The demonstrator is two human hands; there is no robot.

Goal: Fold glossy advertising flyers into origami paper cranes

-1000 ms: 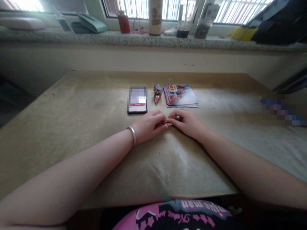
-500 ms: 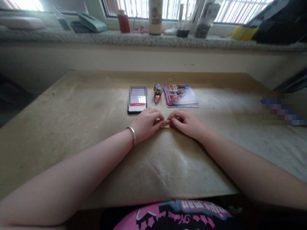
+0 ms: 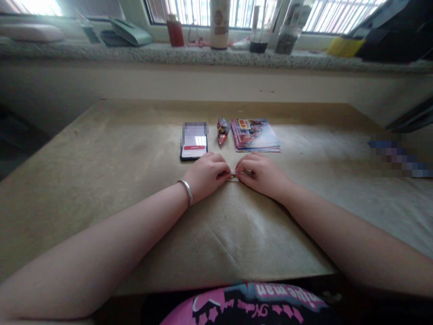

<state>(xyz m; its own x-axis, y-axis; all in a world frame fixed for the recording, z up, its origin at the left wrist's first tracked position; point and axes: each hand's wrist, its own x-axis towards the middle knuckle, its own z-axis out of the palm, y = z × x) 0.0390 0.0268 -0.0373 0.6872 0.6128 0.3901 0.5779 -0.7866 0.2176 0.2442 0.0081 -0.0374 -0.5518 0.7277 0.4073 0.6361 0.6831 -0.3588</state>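
- Daylight is let in through a barred window (image 3: 338,16), below which a speckled stone sill (image 3: 135,55) is lined with household items.
- On the sill, a red bottle (image 3: 175,32), a tall pale container (image 3: 219,27) and a clear jar with dark contents (image 3: 284,43) can be made out; a yellow object (image 3: 345,46) and a large black item (image 3: 395,40) are seen at its right end.
- Below the sill, a broad table (image 3: 216,234) is covered with a tan, slightly creased surface.
- Near the middle of the table, a small folded paper piece (image 3: 233,176) is held between the two hands, most of it hidden by the fingers.
- Its left end is pinched between the thumb and fingers of the left hand (image 3: 207,176), above whose wrist a silver bracelet (image 3: 186,192) is worn.
- Its right end is gripped by the thumb and fingertips of the right hand (image 3: 264,174), set close to the left; how firmly it is pressed cannot be told.
- Just beyond the left hand, a phone (image 3: 193,152) is laid flat, its upper screen blurred out.
- Between the phone and a stack of colourful printed sheets (image 3: 259,135), a folded red-and-multicoloured paper shape (image 3: 222,135) is placed.
- At the near edge, a pink-and-black printed garment (image 3: 243,309) is seen.
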